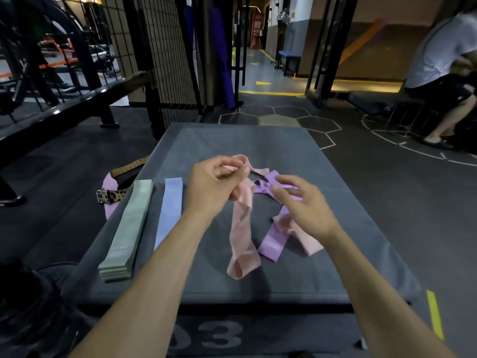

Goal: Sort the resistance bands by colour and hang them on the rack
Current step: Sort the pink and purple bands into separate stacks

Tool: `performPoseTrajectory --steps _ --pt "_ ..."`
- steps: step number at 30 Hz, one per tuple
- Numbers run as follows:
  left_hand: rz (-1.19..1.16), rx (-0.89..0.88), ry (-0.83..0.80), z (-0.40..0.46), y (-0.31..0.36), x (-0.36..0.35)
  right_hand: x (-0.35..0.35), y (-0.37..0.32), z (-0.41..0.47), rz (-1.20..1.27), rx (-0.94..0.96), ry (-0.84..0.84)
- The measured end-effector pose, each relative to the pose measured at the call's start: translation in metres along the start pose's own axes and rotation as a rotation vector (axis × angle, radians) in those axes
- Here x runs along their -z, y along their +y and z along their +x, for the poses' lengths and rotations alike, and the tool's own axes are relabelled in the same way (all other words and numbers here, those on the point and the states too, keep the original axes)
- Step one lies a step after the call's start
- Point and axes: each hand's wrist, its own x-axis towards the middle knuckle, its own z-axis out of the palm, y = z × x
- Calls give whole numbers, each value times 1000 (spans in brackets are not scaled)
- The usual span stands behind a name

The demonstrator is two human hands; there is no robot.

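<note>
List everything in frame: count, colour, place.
green bands: one neat stack, pale green, mat's left edge
blue band: one, pale blue, flat beside the green stack
pink bands: at least two, peach pink, tangled mid-mat, one lifted
purple band: at least one, lilac, tangled with the pink
mat: one, dark grey, centre
belts: two, leopard and tan, off the mat's left edge
seated person: one, white top, far right
left hand: pinching a pink band
right hand: open over the purple band

green stack [126, 228] and blue band [169, 210] flat, parallel; pink [242, 228] and purple bands [273, 236] tangled
</note>
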Motion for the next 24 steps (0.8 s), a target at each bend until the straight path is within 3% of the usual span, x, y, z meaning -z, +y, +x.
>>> performPoseTrajectory --steps 3,7,11,17,24 --pt "-60 35 -12 -5 9 -3 -25 -13 -5 91 168 -205" --pt "-169 75 -102 -9 12 0 -39 -12 2 122 236 -107" --pt "-128 28 -172 -2 8 14 -34 -17 1 262 126 -136" --pt "136 -124 -83 5 0 29 -27 -23 -2 476 -59 -155" --pt "39 143 -214 1 -7 29 -34 -30 -3 617 -135 -208"
